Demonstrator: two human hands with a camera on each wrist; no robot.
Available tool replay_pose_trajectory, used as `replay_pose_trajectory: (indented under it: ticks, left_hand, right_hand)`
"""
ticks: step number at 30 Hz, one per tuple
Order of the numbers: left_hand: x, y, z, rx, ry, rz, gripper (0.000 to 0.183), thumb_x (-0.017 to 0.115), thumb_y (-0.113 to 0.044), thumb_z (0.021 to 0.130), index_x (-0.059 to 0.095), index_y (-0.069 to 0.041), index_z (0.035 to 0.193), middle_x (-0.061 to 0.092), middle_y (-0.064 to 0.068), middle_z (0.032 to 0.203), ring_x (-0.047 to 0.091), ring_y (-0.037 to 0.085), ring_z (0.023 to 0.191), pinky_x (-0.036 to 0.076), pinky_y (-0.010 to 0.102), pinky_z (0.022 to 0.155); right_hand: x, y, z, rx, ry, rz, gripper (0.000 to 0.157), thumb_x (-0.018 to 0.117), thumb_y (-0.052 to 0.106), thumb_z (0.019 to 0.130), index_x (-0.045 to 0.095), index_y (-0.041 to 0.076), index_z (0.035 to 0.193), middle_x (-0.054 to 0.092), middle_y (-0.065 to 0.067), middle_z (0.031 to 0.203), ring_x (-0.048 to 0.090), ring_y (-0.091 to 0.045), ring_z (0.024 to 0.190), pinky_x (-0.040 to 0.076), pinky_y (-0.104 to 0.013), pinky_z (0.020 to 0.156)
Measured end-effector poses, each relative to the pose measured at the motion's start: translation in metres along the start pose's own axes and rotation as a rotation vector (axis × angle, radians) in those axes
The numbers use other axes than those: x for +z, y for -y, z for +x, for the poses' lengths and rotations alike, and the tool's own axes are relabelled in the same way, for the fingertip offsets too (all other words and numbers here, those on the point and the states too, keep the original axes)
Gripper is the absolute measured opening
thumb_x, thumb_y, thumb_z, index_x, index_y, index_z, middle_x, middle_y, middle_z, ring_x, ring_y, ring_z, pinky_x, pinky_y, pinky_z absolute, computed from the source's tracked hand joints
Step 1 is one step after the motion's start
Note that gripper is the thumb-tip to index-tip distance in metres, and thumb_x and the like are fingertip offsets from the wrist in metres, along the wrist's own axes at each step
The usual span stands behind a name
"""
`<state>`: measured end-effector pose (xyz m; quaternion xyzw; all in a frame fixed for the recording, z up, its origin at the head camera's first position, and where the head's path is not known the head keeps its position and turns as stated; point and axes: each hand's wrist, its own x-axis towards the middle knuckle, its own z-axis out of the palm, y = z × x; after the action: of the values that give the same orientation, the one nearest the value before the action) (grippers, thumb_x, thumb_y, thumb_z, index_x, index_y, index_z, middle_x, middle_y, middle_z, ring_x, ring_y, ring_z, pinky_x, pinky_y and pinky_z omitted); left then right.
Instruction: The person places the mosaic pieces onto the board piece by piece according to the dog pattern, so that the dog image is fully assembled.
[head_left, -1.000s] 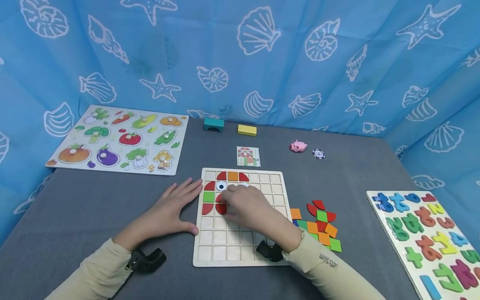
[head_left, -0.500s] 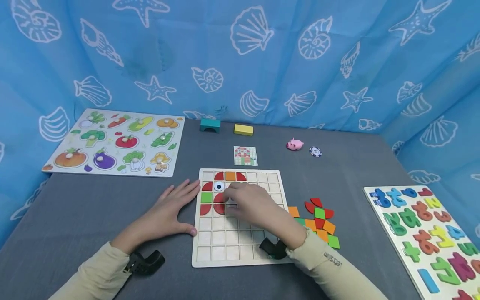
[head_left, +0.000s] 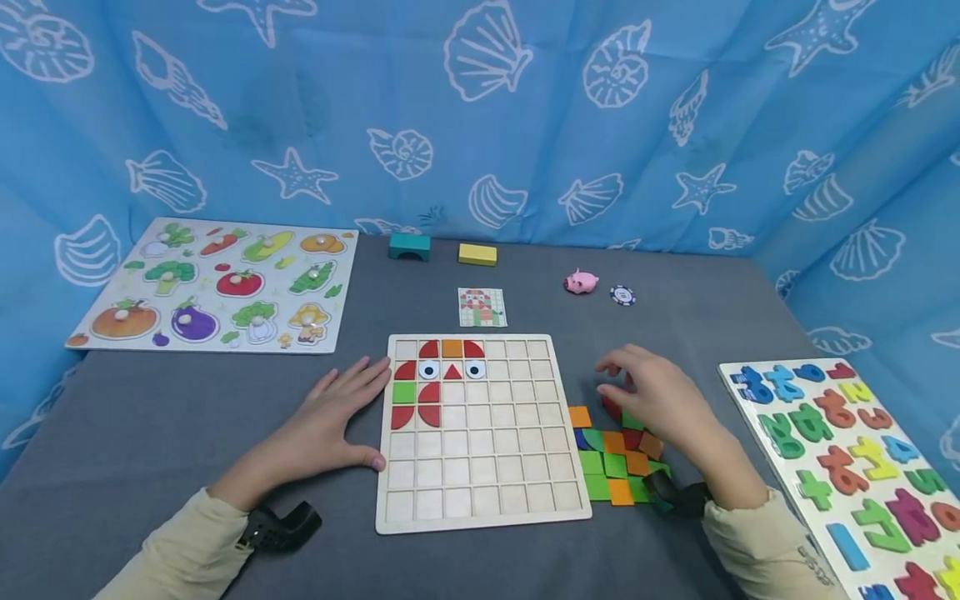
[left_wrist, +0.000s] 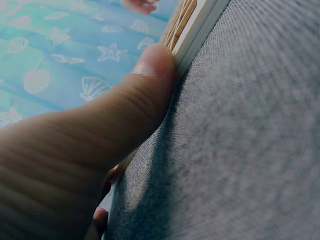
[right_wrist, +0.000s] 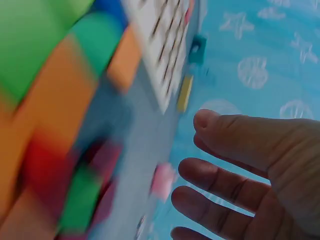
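A wooden grid board (head_left: 498, 446) lies at the middle of the table. Red quarter-round tiles, an orange tile (head_left: 452, 348), a green tile (head_left: 404, 392), two eye tiles (head_left: 475, 369) and a red triangle tile (head_left: 452, 372) fill some upper-left cells. My left hand (head_left: 326, 429) rests at the board's left edge with spread fingers; in the left wrist view its thumb (left_wrist: 152, 65) touches the side. Above the loose coloured tiles (head_left: 613, 465), right of the board, hovers my right hand (head_left: 660, 400), fingers loosely bent. The right wrist view shows nothing between those fingers.
Behind the board lies a small pattern card (head_left: 482, 307), with a teal block (head_left: 409, 247) and yellow block (head_left: 477, 254) farther back. A pink pig (head_left: 581, 282) and a chip (head_left: 622, 295) sit back right. Puzzle boards flank the area: vegetables (head_left: 202, 287) left, numbers (head_left: 855, 467) right.
My right hand has left the board and moved right, over the loose tiles. The red triangle and the right eye tile now show where it was. My left hand keeps its place.
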<state>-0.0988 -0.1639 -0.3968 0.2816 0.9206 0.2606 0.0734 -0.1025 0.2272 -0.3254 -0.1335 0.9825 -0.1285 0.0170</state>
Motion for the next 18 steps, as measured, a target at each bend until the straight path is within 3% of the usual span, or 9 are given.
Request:
replay_pose_trajectory:
  ticks: [5,18]
  left_hand:
    - [0.0,0.002,0.0,-0.005,0.0,0.015,0.111,0.062,-0.07,0.056,0.021,-0.014,0.142,0.015,-0.002,0.149,0.007,0.026,0.136,0.004,0.052,0.105]
    - [-0.001,-0.001,0.0,-0.017,0.012,0.006,0.11,0.064,-0.068,0.057,0.021,-0.013,0.142,0.015,0.0,0.149,0.007,0.027,0.136,0.004,0.052,0.104]
  right_hand:
    - [0.003,-0.022,-0.012,0.086,0.036,0.011,0.022,0.069,0.017,0.077,0.064,0.012,0.098,0.059,-0.003,0.092,0.051,-0.018,0.075,0.045,-0.033,0.063]
    - [0.004,-0.024,-0.011,0.069,0.042,0.045,0.028,0.068,0.018,0.078,0.063,0.01,0.104,0.059,-0.006,0.098,0.05,-0.018,0.077,0.044,-0.032,0.065]
